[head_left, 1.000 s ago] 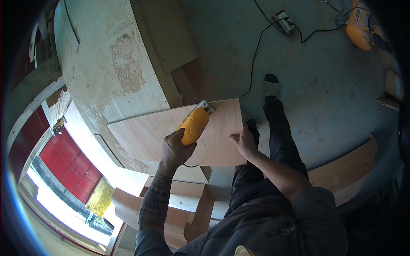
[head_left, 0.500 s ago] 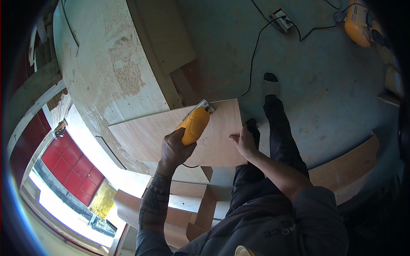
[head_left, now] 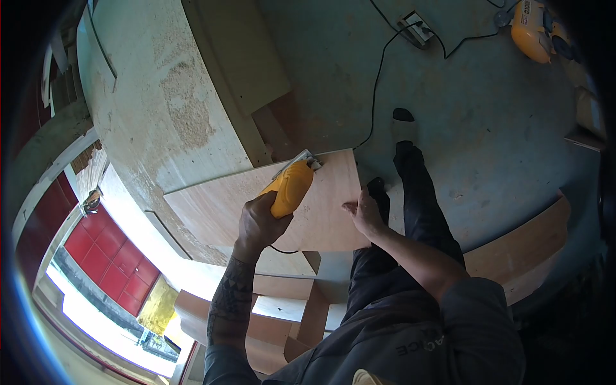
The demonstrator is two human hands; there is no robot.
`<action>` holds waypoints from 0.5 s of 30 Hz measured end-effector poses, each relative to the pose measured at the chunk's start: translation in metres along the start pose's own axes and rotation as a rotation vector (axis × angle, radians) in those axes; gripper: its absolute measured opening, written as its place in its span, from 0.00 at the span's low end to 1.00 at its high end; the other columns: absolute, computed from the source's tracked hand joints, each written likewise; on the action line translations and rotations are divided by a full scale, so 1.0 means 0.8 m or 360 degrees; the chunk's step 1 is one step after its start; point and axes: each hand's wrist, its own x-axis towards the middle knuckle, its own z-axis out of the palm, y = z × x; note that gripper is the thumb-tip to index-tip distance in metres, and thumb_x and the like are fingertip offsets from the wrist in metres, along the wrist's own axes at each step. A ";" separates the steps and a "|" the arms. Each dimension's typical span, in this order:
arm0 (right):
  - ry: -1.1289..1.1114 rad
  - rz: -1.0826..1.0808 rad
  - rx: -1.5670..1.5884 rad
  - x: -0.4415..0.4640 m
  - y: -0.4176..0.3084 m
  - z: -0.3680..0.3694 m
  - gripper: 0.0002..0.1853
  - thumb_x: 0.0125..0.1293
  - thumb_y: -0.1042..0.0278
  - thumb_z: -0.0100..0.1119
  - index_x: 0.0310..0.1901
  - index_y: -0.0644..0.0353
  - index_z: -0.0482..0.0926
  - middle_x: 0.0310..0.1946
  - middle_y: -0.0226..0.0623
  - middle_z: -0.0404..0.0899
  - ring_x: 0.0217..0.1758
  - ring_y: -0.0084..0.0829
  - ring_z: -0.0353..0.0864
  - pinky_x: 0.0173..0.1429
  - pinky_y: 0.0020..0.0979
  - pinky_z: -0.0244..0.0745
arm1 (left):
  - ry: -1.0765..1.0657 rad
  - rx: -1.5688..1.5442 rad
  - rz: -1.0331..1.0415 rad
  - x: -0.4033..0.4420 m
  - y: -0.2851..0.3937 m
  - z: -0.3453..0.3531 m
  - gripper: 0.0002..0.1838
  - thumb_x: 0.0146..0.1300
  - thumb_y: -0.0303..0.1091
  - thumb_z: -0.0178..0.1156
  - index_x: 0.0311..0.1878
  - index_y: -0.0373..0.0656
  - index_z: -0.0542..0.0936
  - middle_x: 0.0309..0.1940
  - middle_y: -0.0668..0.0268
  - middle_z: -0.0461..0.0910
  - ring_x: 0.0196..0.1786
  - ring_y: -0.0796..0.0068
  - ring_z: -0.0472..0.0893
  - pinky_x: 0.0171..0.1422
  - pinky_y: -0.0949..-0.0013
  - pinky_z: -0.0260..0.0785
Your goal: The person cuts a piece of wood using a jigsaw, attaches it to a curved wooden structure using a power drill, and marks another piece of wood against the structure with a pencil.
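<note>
My left hand [head_left: 262, 218] is closed around the yellow body of a jigsaw [head_left: 292, 189]. The saw's metal base sits at the far edge of a pale plywood board [head_left: 256, 205], with its front end over the wood. At the board's right end, my right hand [head_left: 367, 213] grips the edge, its fingers curled over the top face. Part of that grip is hidden. A dark cord shows below my left wrist. The board lies partly over the corner of a large, dusty work surface [head_left: 147, 115].
A power strip [head_left: 416, 29] with black cables lies on the floor ahead. A yellow machine [head_left: 531, 32] stands at the upper right. A curved plywood piece [head_left: 523, 247] lies to my right, and plywood box parts [head_left: 311, 314] stand below the board. My feet are beside the board.
The view has shifted slightly. My left hand and the jigsaw stay almost in place against the board, and my right hand remains at its right edge.
</note>
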 end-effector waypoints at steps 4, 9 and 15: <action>0.0052 -0.0016 0.0006 -0.002 0.001 0.003 0.24 0.66 0.70 0.75 0.52 0.70 0.67 0.35 0.48 0.90 0.41 0.46 0.92 0.45 0.40 0.86 | -0.0020 0.0052 -0.0003 0.003 0.004 -0.003 0.12 0.56 0.30 0.76 0.38 0.36 0.84 0.30 0.51 0.87 0.34 0.52 0.90 0.39 0.59 0.81; 0.0067 0.0046 0.0067 -0.002 -0.002 0.002 0.24 0.64 0.68 0.76 0.48 0.68 0.68 0.33 0.47 0.89 0.40 0.49 0.90 0.46 0.44 0.83 | -0.0036 0.0036 0.0014 0.005 0.005 -0.003 0.12 0.56 0.30 0.76 0.39 0.36 0.84 0.31 0.51 0.87 0.34 0.52 0.90 0.39 0.59 0.81; 0.0053 0.0033 -0.0003 -0.005 -0.008 -0.002 0.25 0.64 0.68 0.76 0.50 0.68 0.67 0.32 0.47 0.89 0.40 0.49 0.91 0.46 0.44 0.84 | -0.0069 0.0065 0.0016 0.007 0.008 -0.006 0.12 0.56 0.31 0.76 0.39 0.36 0.84 0.31 0.51 0.86 0.35 0.51 0.90 0.39 0.59 0.81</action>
